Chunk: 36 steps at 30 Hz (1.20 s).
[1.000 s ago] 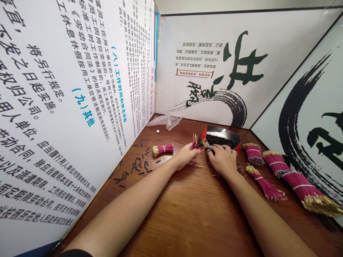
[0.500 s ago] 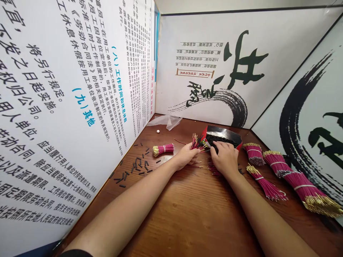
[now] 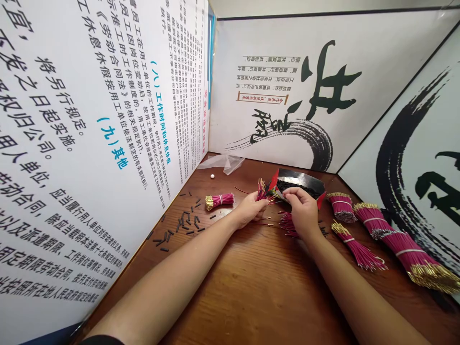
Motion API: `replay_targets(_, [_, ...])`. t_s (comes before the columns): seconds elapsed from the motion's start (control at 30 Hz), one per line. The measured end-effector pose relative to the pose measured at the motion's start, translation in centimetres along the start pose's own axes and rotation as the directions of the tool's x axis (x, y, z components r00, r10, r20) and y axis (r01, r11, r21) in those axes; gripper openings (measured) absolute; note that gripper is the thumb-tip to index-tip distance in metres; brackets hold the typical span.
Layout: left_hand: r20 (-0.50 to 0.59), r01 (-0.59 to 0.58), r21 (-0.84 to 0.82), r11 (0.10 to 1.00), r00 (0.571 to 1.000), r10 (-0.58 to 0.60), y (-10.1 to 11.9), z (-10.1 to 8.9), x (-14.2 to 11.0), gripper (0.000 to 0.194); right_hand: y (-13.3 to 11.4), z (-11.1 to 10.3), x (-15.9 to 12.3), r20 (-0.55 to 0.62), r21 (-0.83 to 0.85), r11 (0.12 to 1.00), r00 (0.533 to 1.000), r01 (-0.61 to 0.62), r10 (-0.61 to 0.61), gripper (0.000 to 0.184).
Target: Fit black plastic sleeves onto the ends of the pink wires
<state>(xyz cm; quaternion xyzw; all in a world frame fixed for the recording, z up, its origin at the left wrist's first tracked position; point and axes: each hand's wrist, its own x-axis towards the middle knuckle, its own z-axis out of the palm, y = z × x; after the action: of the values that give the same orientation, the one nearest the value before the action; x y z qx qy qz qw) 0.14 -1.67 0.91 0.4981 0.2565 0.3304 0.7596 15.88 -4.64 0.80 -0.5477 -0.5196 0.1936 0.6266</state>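
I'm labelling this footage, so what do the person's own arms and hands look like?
The left hand and right hand are ungloved, with nothing visible worn at the wrists. A black sleeve edge shows on the left arm, none on the right arm.

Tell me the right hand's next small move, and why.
Probably bring the right hand over to the gold-tipped wires: its fingers look pinched together near the box of black tubes, and the left hand holds those wires close by.

Bundled wires (image 3: pixel 398 242) on this table (image 3: pixel 233 287) suggest a workshop.
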Motion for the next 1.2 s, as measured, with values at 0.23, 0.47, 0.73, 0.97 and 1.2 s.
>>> replay_targets(0.23, [-0.004, 0.003, 0.006, 1.000, 1.000, -0.003, 0.14, 0.17, -0.19, 0.028, 0.46, -0.28, 0.47, 0.044, 0.104, 0.993, 0.998, -0.047, 0.043, 0.008])
replay_targets(0.47, [-0.010, -0.004, 0.034, 0.999, 1.000, 0.004, 0.20, 0.35, -0.26, 0.025, -0.26, -0.18, 0.15, 0.024, 0.046, 0.993, 0.993, -0.113, 0.112, 0.012])
replay_targets(0.73, [0.003, -0.020, 0.080, 0.997, 1.000, 0.020, -0.20, 0.14, -0.08, 0.024, 0.12, -0.22, 0.24, 0.000, -0.006, 0.997, 0.997, -0.078, 0.078, 0.014])
replay_targets(0.97, [0.004, -0.014, 0.077, 0.997, 1.000, 0.013, -0.28, 0.05, 0.04, 0.023, -0.09, -0.08, 0.05, 0.014, -0.006, 0.997, 0.997, -0.075, 0.075, 0.014])
replay_targets(1.2, [0.009, 0.012, 0.066, 0.998, 1.000, -0.013, -0.04, 0.15, -0.02, 0.020, -0.42, -0.07, -0.18, 0.012, -0.044, 0.998, 0.999, -0.044, 0.044, 0.015])
